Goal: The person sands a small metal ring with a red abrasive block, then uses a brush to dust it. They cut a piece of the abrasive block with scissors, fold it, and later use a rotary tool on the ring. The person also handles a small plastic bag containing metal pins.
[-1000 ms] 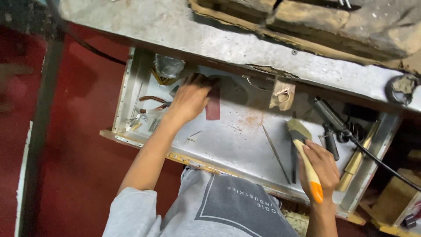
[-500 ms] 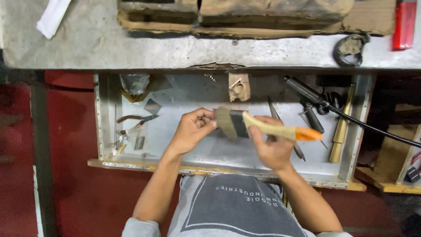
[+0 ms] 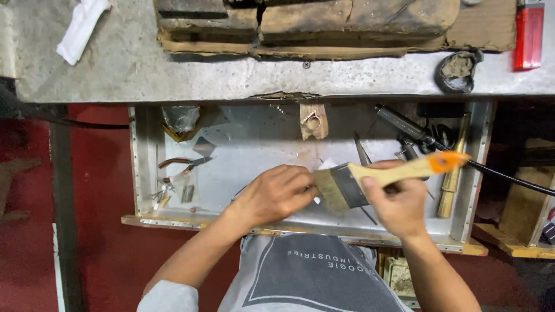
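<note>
Over the near edge of the open metal drawer [image 3: 144, 173], the right hand [image 3: 399, 205] is clenched around the wooden handle of a paintbrush [image 3: 381, 176], holding it level so the bristles point left. The left hand [image 3: 274, 193] meets them there, fingertips pinching the bristle tips. Farther in, pliers [image 3: 182, 164] lie near the drawer's left wall; a black hose [image 3: 416, 136] crosses its far right corner.

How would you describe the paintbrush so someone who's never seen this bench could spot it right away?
Start at the open metal drawer under the grey workbench top. Above its middle, the right hand holds the paintbrush while the left hand touches its bristles. It is the only tool there with a pale wooden handle and an orange tip.
</note>
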